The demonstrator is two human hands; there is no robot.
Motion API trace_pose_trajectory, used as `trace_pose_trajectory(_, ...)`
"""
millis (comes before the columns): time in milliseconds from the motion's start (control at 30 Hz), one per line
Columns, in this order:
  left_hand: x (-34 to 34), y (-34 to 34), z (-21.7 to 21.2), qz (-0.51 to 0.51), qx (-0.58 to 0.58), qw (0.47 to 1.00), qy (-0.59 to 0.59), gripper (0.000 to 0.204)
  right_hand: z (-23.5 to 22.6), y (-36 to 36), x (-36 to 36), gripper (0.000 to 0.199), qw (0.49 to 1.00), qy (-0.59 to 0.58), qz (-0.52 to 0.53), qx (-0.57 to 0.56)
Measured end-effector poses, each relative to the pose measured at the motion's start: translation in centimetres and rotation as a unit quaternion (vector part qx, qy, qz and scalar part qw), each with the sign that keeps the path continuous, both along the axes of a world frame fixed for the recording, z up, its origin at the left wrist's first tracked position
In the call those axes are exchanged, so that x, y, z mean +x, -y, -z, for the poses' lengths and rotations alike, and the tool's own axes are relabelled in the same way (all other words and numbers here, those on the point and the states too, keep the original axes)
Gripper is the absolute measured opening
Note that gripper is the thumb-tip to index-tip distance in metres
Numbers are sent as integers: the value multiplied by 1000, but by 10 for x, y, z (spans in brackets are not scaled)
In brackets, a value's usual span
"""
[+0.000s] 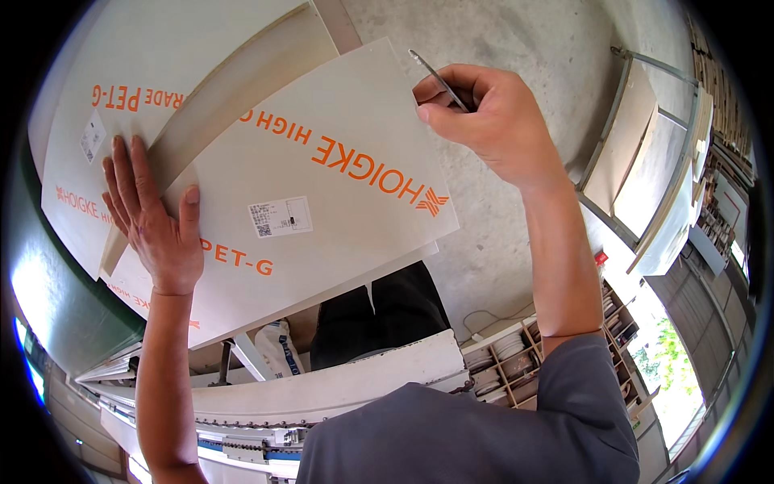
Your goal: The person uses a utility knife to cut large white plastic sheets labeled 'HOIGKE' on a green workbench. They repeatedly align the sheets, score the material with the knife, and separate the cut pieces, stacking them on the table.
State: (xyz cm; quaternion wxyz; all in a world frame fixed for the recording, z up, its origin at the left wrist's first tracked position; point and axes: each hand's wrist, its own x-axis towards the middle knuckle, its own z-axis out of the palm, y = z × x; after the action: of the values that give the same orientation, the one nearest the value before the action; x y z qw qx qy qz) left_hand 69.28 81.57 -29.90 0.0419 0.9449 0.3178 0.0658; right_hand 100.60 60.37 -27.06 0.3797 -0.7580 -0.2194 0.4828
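My left hand [165, 242] lies flat with its fingers spread on a pale grey panel [355, 218] covered in film with orange lettering. Its fingertips reach past the panel's far-left edge, over a beige strip [234, 85] between this panel and another pale panel [201, 40]. A white printed label [280, 218] is stuck near the middle of the nearer panel. Just off the right corner of that panel, my right hand [500, 121] is raised, fingers closed round a slim dark pen-like tool [434, 74]. The tool's pale tip points up and left; its exact kind is unclear.
A green rounded surface [76, 278] borders the panels on the left. A white machine edge with a chain [258, 423] runs close to my body. At right stands a metal-framed rack [629, 153] with boards; a compartmented shelf [512, 363] holds rolls.
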Motion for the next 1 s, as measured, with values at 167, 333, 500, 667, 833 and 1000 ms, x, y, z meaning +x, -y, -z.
trace_pose_trajectory(167,0,0,0,-3,1,1000,6,76,-4,-5,-1,20,999,15,-4,-29)
trace_pose_trajectory(333,0,-1,1,-4,3,1000,14,74,-3,-4,1,19,999,29,-24,-31)
trace_pose_trajectory(500,0,1,-1,-13,-10,1000,11,75,-16,-8,1,29,987,128,-50,-86)
trace_pose_trajectory(667,2,4,-8,-36,-23,999,-5,76,-56,-15,1,46,940,292,-179,-11)
trace_pose_trajectory(833,3,5,-14,-58,-42,997,-21,80,-75,-33,6,41,871,366,-326,12)
trace_pose_trajectory(1000,4,5,-16,-59,-43,997,-19,79,-83,-56,5,33,870,346,-351,-30)
